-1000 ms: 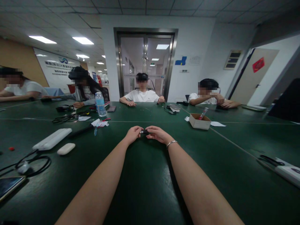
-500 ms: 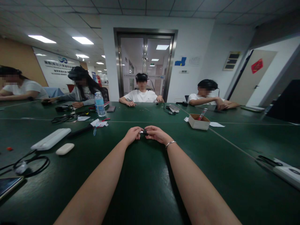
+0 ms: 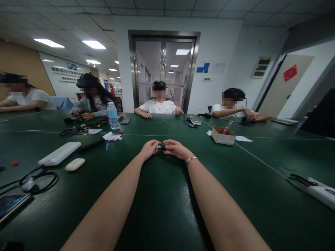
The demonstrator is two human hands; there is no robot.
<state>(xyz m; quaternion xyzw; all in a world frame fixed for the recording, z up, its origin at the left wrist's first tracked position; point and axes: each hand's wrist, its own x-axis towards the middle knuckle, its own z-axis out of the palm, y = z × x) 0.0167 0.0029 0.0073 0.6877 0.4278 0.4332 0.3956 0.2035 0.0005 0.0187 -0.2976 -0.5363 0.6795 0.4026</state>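
Both of my arms stretch forward over the green table (image 3: 162, 209). Between my fingertips is a small black-and-silver object (image 3: 161, 147), too small to name, its silver part to the left and its dark part to the right. My left hand (image 3: 150, 150) pinches the silver end, with the fingers curled over it. On the dark end, the fingers of my right hand (image 3: 177, 149) are closed, and a silver bracelet (image 3: 192, 160) circles that wrist. My fingers cover parts of the object.
Left of me lie a white power bank (image 3: 60, 153), a white oval case (image 3: 75, 164), a phone (image 3: 13, 205) and coiled cables (image 3: 39, 183). A water bottle (image 3: 113, 116) stands farther back. To the right are an open box (image 3: 223, 136) and a power strip (image 3: 321, 191). Several people sit around the table.
A little more of the black-and-silver object shows between my hands, which stay nearly in place. The view has shifted slightly. At left, a seated person's hand has drawn inward.
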